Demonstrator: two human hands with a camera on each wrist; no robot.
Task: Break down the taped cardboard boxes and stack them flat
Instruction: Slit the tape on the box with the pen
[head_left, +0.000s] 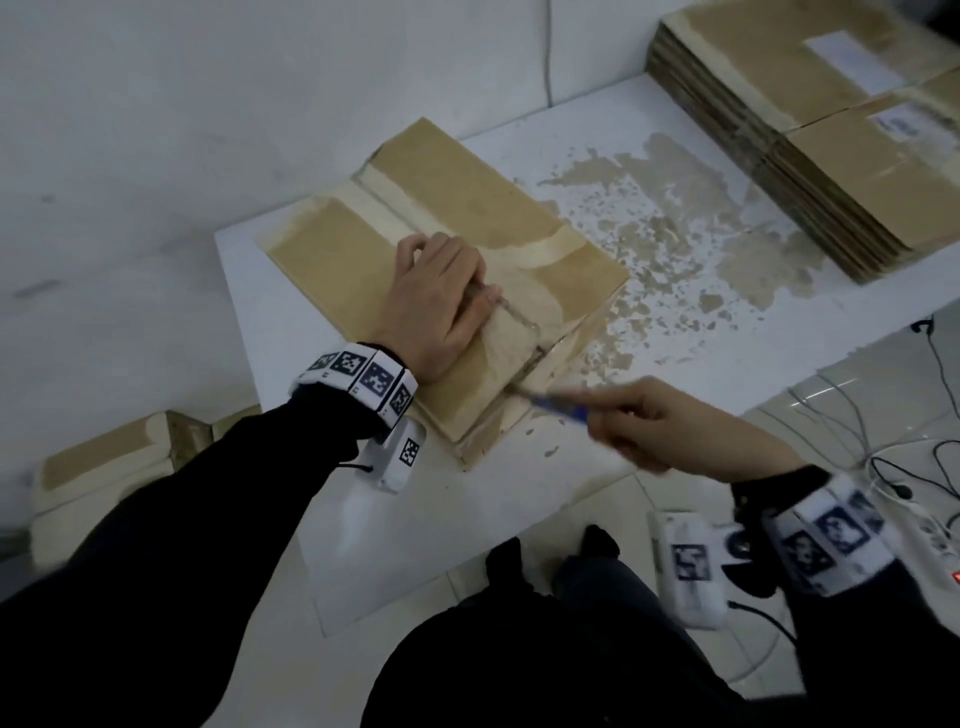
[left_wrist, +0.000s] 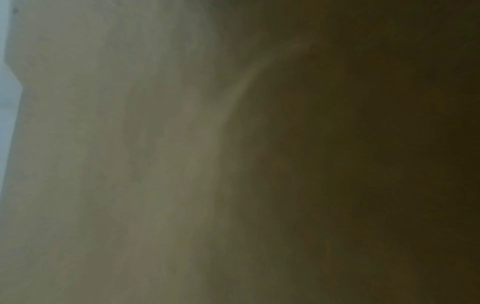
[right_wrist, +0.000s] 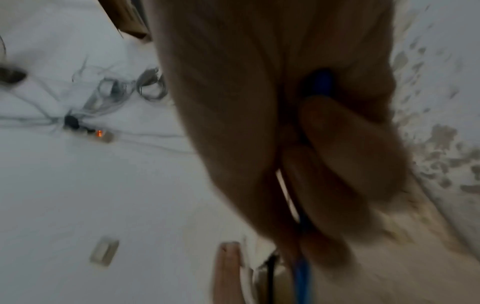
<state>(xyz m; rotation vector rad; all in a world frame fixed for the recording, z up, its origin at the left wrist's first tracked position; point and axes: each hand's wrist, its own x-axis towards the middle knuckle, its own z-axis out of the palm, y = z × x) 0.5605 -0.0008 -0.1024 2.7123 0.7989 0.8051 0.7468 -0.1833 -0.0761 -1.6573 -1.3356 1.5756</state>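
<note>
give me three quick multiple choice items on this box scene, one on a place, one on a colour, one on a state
1. Where is the stack of flattened boxes?
A. on the floor under the table
B. on the table's far right part
C. under the left hand

2. What colour is the handle of the cutter?
A. red
B. green
C. blue

3. What is the left hand doing?
A. pressing down on the taped box
B. hanging free beside the table
C. lifting the box off the table

Key: 1 B, the head view shows the stack at the table's far right. 2 C, a blue handle shows in the right hand in both the head and right wrist views. 3 A, the palm lies on the box top, which sits on the table.
</note>
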